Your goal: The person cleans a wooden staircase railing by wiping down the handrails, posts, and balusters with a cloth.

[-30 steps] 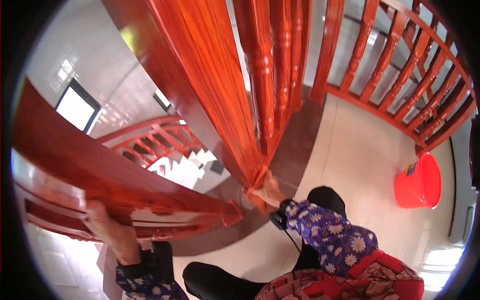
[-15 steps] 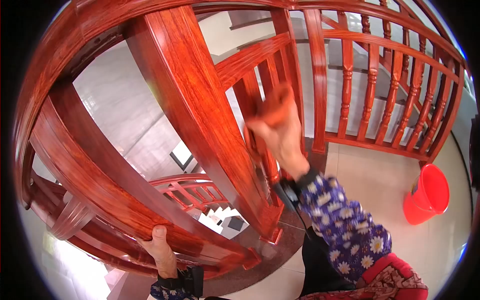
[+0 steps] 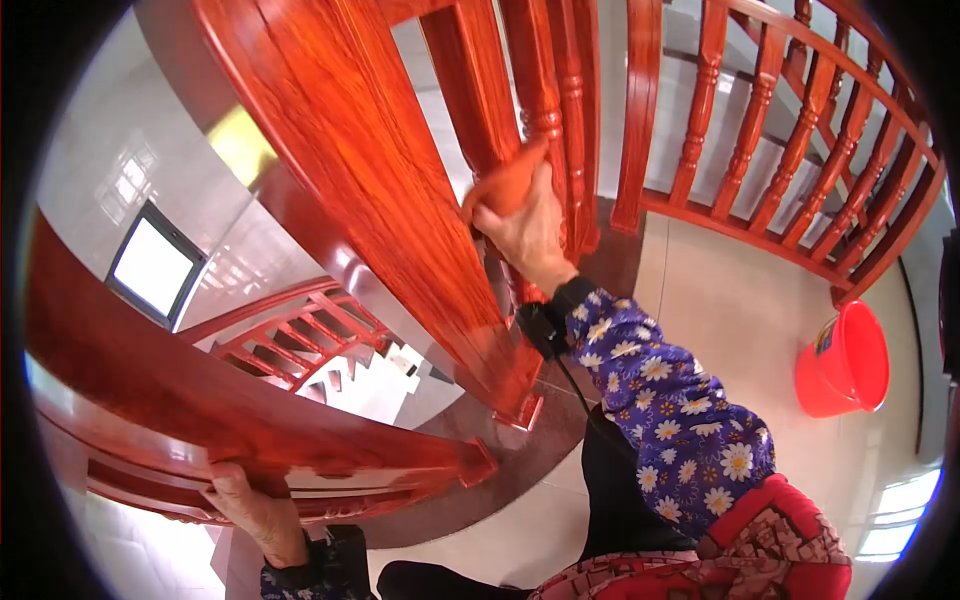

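My right hand (image 3: 530,235) grips an orange cloth (image 3: 508,185) bunched at its fingers. It is against or very close to the right side of a broad reddish-brown wooden post (image 3: 370,180), beside slimmer turned balusters (image 3: 541,90). At the lower left, my left hand (image 3: 250,505) holds the edge of another wooden post (image 3: 250,415); its fingers are partly hidden behind the wood. Dark bands with small black devices sit at both wrists, below flowered sleeves (image 3: 665,400).
A red bucket (image 3: 840,365) stands on the tiled floor (image 3: 720,300) at right. Another baluster railing (image 3: 765,150) curves behind it. Between the two posts, an opening shows a lower staircase railing (image 3: 300,335) and a window (image 3: 155,265).
My view has tilted down and closer to the posts. My right hand has moved slightly left with the cloth, sharper now. My left hand still holds the lower-left post.
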Demonstrator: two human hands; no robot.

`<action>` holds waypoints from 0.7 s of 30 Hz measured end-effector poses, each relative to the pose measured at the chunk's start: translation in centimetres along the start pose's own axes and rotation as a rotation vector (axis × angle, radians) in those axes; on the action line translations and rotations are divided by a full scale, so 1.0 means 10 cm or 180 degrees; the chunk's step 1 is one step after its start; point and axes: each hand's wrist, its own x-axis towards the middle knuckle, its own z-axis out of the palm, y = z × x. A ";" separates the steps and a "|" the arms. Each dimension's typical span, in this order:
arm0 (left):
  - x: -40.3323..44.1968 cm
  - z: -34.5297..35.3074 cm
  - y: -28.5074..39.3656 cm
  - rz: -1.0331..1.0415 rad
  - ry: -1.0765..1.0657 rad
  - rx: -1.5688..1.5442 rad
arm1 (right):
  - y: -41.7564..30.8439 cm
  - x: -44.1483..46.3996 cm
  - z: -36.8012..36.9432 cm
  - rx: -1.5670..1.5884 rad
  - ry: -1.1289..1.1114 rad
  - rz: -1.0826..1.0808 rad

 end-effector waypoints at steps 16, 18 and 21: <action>-0.11 0.30 0.45 0.0109 0.0544 -0.0105 | 2.16 -1.87 0.00 -0.0347 -0.0839 0.1596; -0.10 0.21 0.28 0.0261 0.0246 0.0158 | 2.79 -1.98 0.29 0.0203 -0.0723 0.1418; -0.05 0.03 0.19 0.0123 0.0054 0.0108 | 2.92 -1.92 0.24 0.1630 -0.0892 0.1792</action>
